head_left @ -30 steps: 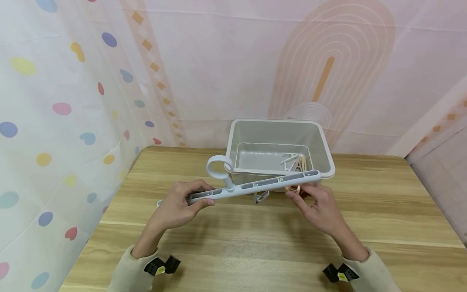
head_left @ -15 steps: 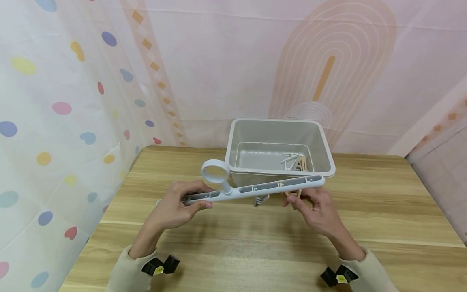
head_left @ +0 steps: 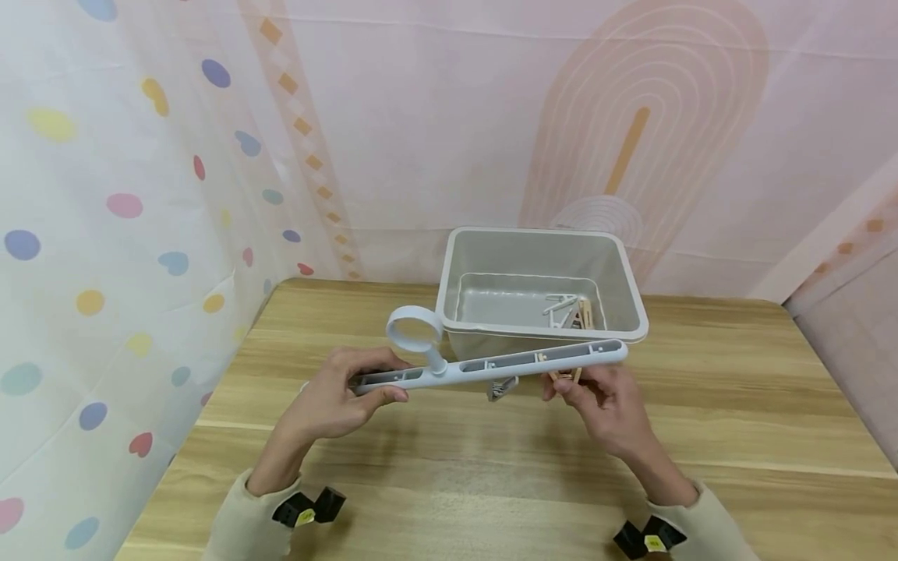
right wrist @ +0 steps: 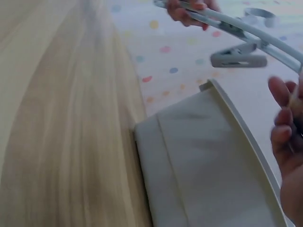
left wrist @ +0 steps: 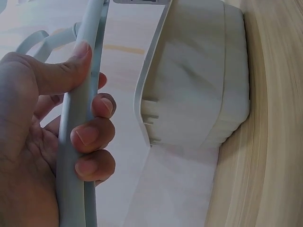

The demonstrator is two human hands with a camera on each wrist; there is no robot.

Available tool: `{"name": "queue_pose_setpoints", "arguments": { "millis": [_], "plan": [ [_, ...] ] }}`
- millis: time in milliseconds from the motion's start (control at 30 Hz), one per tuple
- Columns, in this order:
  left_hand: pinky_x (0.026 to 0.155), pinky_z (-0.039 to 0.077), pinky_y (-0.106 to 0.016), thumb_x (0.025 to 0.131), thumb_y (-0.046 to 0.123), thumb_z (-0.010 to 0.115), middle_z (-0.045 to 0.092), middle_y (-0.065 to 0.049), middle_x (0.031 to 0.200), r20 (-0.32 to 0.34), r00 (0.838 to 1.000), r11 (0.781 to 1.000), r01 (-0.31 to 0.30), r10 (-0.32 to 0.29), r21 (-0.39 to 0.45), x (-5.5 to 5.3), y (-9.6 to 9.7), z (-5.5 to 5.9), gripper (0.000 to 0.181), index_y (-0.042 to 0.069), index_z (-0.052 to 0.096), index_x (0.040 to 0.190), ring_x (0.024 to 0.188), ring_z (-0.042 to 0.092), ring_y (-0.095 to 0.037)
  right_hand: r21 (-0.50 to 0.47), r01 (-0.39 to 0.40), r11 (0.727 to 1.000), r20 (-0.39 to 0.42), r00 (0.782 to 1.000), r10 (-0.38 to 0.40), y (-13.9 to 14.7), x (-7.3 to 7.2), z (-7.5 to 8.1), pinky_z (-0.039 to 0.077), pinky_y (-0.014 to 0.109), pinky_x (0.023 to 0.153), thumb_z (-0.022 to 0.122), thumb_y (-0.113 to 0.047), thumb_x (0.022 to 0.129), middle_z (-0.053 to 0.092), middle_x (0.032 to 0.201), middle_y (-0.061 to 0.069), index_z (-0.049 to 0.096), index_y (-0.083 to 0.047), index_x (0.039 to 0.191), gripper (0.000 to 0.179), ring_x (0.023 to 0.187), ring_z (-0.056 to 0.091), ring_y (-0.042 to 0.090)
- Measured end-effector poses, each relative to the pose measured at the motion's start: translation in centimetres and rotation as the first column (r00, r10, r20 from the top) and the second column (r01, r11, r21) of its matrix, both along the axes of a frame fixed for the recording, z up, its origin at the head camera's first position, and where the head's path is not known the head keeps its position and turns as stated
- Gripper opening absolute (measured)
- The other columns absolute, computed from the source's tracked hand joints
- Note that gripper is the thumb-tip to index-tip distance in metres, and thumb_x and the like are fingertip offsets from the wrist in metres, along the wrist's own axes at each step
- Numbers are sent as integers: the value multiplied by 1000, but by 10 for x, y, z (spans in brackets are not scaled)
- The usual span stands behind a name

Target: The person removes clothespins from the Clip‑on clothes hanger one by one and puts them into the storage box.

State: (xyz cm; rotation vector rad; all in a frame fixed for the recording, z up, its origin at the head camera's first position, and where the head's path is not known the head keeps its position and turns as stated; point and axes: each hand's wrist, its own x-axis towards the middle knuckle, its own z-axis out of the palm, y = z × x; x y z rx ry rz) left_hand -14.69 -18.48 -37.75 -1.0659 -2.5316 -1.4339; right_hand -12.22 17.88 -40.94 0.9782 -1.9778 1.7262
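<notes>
A pale blue-grey clip hanger [head_left: 505, 366], a long hollow bar with a ring on top, is held above the table. My left hand [head_left: 344, 397] grips its left end, with fingers wrapped round the bar in the left wrist view [left wrist: 71, 109]. From the bar's underside hangs a grey clip [head_left: 501, 387], larger in the right wrist view [right wrist: 239, 59]. Under the right part of the bar, my right hand [head_left: 610, 409] pinches a peach-coloured clip [head_left: 566, 375]. Its upper end is hidden behind the bar.
A light grey plastic bin [head_left: 547, 235] stands just behind the bar, near the back of the wooden table [head_left: 449, 483]. Several white clips [head_left: 559, 302] and a tan clip [head_left: 585, 314] lie inside it, at the right. A patterned cloth [head_left: 421, 140] hangs behind.
The bar's right end has dropped a little and the ring has shifted slightly left. My right hand still pinches the peach-coloured clip, now a bit lower.
</notes>
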Motion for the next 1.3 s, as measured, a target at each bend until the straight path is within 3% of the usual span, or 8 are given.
{"name": "queue_pose_setpoints", "arguments": {
  "millis": [133, 433, 533, 667, 767, 867, 1067, 1300],
  "plan": [
    [54, 46, -22, 84, 14, 84, 68, 12, 75, -8, 1000, 1000, -4, 4, -9, 0, 0, 1, 18, 24, 76, 96, 62, 54, -3, 32, 207, 978, -189, 962, -198, -4, 0, -5, 50, 15, 63, 67, 1, 95, 73, 77, 8, 72, 0, 92, 6, 73, 64, 3],
    [54, 46, -22, 84, 15, 85, 66, 13, 75, -22, 1000, 1000, -7, 6, -24, 1, 1, 2, 17, 24, 75, 96, 62, 54, -2, -24, 521, 853, -498, 734, -463, -10, -3, -8, 35, 20, 51, 62, -37, 103, 53, 63, 1, 71, -3, 76, 44, 56, 43, 11],
    [54, 46, -22, 84, 15, 85, 67, 13, 76, -36, 999, 1000, -7, 6, -28, 0, 1, 1, 18, 24, 75, 96, 62, 53, -2, -28, 543, 839, -526, 706, -475, -10, -3, -8, 35, 20, 49, 62, -36, 103, 52, 63, 2, 68, -2, 74, 45, 54, 43, 13],
    [55, 46, -21, 84, 15, 85, 67, 13, 76, -50, 999, 1000, -4, 2, -29, -1, 0, 1, 19, 24, 75, 97, 62, 53, -3, 16, 469, 883, -442, 795, -414, -8, -2, -8, 38, 17, 53, 63, -31, 103, 61, 64, 2, 70, -4, 78, 38, 57, 47, 9],
    [56, 46, -20, 82, 13, 86, 67, 13, 77, -62, 998, 999, -5, 3, -31, -1, -2, 1, 22, 26, 75, 97, 62, 54, -3, 7, 265, 964, -275, 928, -253, -8, 0, -8, 46, 15, 57, 64, -12, 101, 69, 74, 8, 71, 0, 89, 18, 65, 59, 6],
    [57, 47, -20, 82, 11, 86, 68, 13, 80, -63, 998, 999, -3, 1, -32, -1, -4, 1, 25, 27, 75, 98, 64, 55, -3, -59, 61, 996, -104, 992, -67, -9, 3, -6, 46, 17, 53, 61, 9, 96, 69, 78, 11, 69, 4, 95, 9, 71, 64, 7],
    [57, 47, -20, 81, 12, 86, 67, 14, 79, -66, 998, 999, 3, -6, -43, 1, -7, 1, 27, 27, 75, 99, 64, 55, -2, -141, -136, 981, 70, 987, 147, -12, 5, -2, 33, 33, 45, 52, 11, 100, 64, 73, 12, 63, 6, 95, 13, 67, 59, 8],
    [53, 43, -19, 82, 13, 86, 64, 15, 73, -57, 998, 999, 17, -19, -39, -4, -2, -2, 21, 25, 75, 97, 60, 51, -1, -76, 189, 979, -133, 971, -198, -19, 8, -6, 45, 17, 53, 62, 5, 98, 71, 76, 12, 70, 3, 95, 9, 64, 61, 3]
  ]
}}
